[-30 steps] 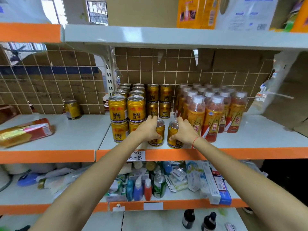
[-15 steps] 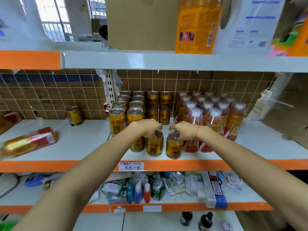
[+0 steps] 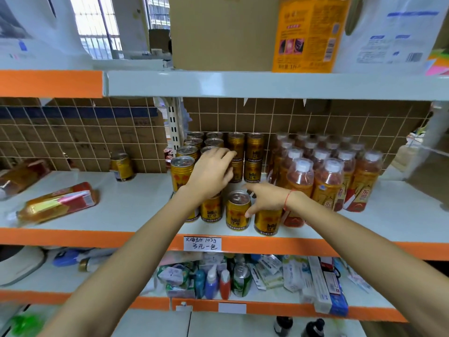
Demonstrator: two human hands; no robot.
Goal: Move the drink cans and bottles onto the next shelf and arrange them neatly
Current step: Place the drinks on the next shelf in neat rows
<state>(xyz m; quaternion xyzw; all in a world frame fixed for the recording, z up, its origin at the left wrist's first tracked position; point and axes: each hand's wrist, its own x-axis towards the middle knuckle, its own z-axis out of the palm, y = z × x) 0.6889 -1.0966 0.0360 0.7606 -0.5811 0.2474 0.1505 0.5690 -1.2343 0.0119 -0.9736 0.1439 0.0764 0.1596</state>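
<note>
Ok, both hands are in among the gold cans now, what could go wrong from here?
The left hand reaches over stacked cans; pulling one could topple the stack. The right hand touches a front can near the shelf edge, so a nudge might knock it off. The right forearm is close to the bottles and might brush them.

Bright, even light; daylight glare thru window (image 3: 97,27) upper left. Wide-angle bend w/ blur toward edges; soft shadows below shelf board (image 3: 267,85) right of window.
</note>
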